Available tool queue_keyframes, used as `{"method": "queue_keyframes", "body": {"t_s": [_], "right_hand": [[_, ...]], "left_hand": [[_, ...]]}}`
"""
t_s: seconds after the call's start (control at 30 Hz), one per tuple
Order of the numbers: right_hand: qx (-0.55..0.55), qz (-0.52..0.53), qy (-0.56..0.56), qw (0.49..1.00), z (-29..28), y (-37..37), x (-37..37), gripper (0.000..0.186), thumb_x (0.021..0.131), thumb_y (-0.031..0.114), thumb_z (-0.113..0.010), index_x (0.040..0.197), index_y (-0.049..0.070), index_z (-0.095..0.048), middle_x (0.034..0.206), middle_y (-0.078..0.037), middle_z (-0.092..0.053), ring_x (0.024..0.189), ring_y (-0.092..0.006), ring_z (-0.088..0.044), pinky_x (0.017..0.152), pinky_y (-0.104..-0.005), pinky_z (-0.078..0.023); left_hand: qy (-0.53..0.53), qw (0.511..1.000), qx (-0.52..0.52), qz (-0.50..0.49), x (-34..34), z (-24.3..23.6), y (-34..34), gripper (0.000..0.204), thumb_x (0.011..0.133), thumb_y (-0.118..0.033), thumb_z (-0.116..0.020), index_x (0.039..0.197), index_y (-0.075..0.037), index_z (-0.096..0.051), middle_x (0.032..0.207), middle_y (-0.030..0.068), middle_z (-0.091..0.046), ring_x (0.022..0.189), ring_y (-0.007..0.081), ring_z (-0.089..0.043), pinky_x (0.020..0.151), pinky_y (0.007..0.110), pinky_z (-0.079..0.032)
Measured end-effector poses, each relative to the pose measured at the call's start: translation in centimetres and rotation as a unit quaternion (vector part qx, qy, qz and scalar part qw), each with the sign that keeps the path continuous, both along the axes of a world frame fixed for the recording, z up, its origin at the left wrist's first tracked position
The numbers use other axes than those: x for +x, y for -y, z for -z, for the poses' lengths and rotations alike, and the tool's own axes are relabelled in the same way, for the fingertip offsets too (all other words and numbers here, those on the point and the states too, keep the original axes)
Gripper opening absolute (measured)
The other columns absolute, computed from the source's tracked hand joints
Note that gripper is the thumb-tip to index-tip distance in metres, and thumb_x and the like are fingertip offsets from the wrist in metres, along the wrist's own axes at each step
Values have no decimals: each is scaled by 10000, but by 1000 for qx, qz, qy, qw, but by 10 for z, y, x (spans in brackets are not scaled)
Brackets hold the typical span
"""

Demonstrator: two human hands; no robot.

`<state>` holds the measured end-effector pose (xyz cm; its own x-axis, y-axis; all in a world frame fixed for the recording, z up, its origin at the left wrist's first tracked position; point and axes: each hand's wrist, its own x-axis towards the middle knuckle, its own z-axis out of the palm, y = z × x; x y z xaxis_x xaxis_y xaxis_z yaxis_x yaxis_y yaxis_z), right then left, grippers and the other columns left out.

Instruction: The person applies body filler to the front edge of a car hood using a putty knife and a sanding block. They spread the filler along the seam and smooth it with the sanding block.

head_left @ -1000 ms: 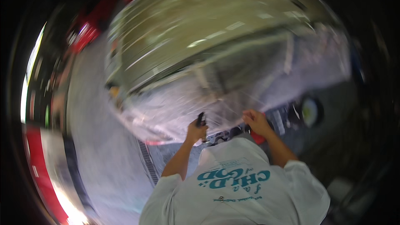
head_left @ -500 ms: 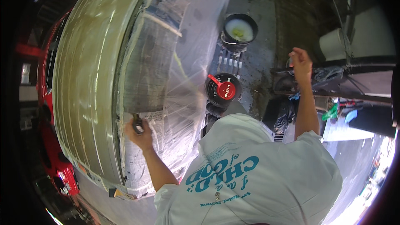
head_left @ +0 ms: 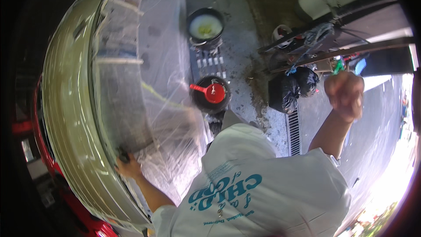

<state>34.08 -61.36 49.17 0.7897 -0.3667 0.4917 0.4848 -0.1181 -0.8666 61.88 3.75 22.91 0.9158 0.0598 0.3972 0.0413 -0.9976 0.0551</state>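
My left hand (head_left: 128,168) is closed around a small dark object (head_left: 124,154), too obscured to name. It rests at the edge of a wet-looking, gold-beige vehicle panel (head_left: 70,105), where masking film and paper begin. Clear plastic sheeting (head_left: 169,92) covers the vehicle's side beside that hand. Raised at the right, away from the vehicle, my right hand (head_left: 345,95) is smeared by motion, so its fingers cannot be read.
A red dipper (head_left: 215,93) lies in a black bucket (head_left: 198,98) in front of me. Farther off stands another black bucket (head_left: 191,33) of cloudy liquid. Black plastic bags (head_left: 305,81) sit by a floor grate (head_left: 293,134) and dark metal beams (head_left: 372,52).
My view has turned and shifted rightward along the vehicle. The left hand is still at the panel's edge with the dark object. My right hand has swung outward and nearer to me.
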Motion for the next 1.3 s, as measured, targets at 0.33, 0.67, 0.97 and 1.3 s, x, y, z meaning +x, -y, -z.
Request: {"method": "queue_keyframes", "body": {"t_s": [0.33, 0.67, 0.97, 1.3], "right_hand": [[-319, -63, -41, 945, -139, -26, -64, 781, 865, 594, -789, 1333, -17, -654, 1128, -141, -651, 865, -311, -604, 724, -402, -534], [-241, -135, -59, 959, -109, 15, -142, 116, 910, 48, -719, 1000, 55, -792, 1209, -131, -726, 687, -250, -711, 489, -276, -508], [-32, -180, 179, 967, -37, 5, -25, 631, 930, 412, -741, 1361, -23, -588, 1394, -364, -580, 1021, -386, -692, 767, -421, -571], [395, -491, 151, 761, -96, -233, 111, 1138, 863, 841, -511, 1457, -129, -483, 1516, -374, -451, 1367, -459, -484, 1141, -526, -390]], "left_hand": [[-118, 992, -31, 17, 2, -29, -24, 469, 850, -342, -794, 1122, 33, -716, 1080, 260, -756, 935, 428, -738, 809, 482, -583], [-100, 982, 7, 159, 29, -18, 64, 487, 823, -296, -792, 1139, 65, -711, 1091, 263, -759, 975, 418, -745, 840, 485, -584], [-192, 972, -64, 115, 43, -37, 39, 541, 808, -288, -796, 1193, 81, -704, 1141, 269, -754, 1025, 415, -743, 884, 482, -584], [-181, 971, -159, 9, 10, -36, -6, 513, 739, -284, -820, 1152, -7, -696, 986, 228, -760, 977, 433, -710, 1188, 600, -288]]}}
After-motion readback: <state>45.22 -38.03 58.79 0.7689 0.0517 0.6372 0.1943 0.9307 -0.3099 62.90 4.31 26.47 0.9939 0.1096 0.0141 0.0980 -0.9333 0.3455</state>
